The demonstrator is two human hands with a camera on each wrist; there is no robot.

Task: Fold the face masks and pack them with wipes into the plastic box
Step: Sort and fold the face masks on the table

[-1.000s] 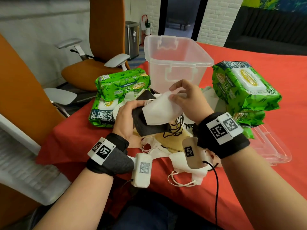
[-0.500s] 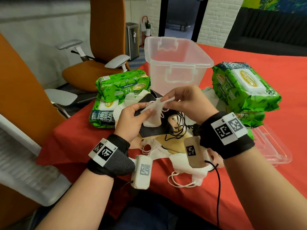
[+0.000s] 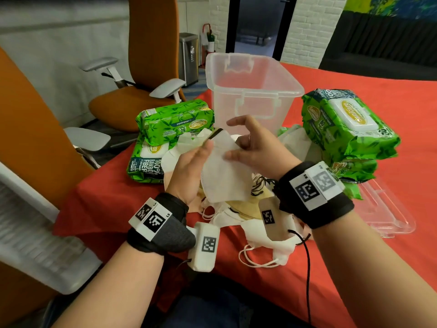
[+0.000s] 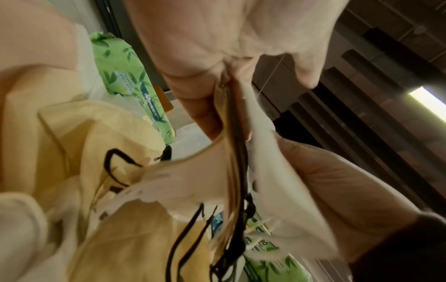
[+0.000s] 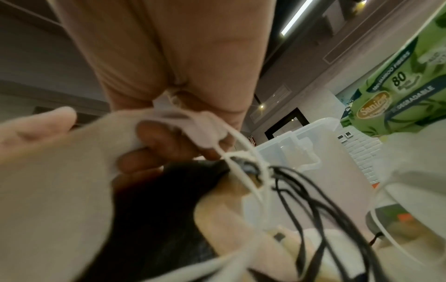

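left hand point(image 3: 189, 171): fingers together and nearly straight along the left edge of a white face mask point(image 3: 224, 176), the thumb behind it; the left wrist view shows this hand gripping the white mask stacked with a black mask point(image 3: 216, 133), whose dark edge shows at the top. right hand point(image 3: 256, 147): thumb pressed on the white mask's right side, index finger raised free, the other fingers curled behind the mask; the right wrist view shows them pinching its corner near the ear loops. the held masks hang above a pile of masks point(image 3: 238, 209), white and yellow with black loops, on the near part of the red table point(image 3: 354, 268). beyond the hands stands the open plastic box point(image 3: 250, 91). stacked green wipes packs lie left point(image 3: 173, 138) and right point(image 3: 347, 129) of it. a clear lid point(image 3: 383, 209) lies at the right, near the right packs.
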